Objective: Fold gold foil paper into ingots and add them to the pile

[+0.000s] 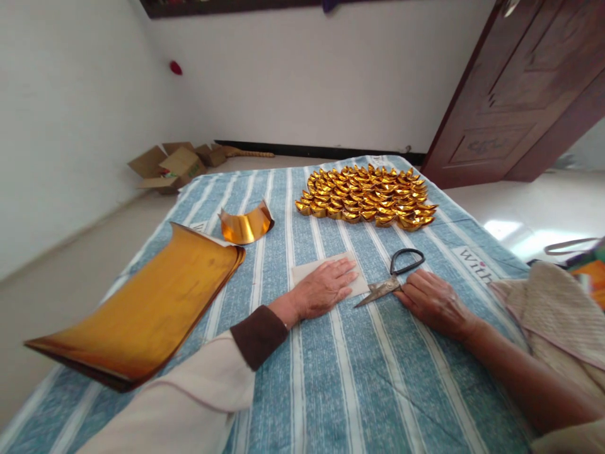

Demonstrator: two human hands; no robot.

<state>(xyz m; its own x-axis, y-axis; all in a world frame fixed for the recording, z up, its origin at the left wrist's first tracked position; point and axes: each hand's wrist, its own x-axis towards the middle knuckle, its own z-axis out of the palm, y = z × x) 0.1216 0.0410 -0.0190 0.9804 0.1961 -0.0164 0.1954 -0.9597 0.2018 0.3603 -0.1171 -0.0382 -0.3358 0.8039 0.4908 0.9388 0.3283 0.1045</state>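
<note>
My left hand (325, 287) lies flat, fingers stretched out, on a pale sheet of paper (302, 272) on the striped cloth. To its right, my right hand (433, 302) is closed on one handle of a pair of scissors (384, 291). The other black handle loop stands free above the knuckles. The blades are a little apart and point left, their upper part beside the paper's right edge. Beyond my left hand a curved piece of gold foil paper (247, 227) rests on the cloth, and a stack of large gold sheets (146, 302) lies at the left.
Rows of folded gold paper ingots (366, 195) cover the far right of the cloth-covered surface (321, 391). A beige cloth (562, 309) lies by my right forearm. Open cardboard boxes (167, 167) sit on the floor at the far left, and a brown door (510, 101) stands at the right.
</note>
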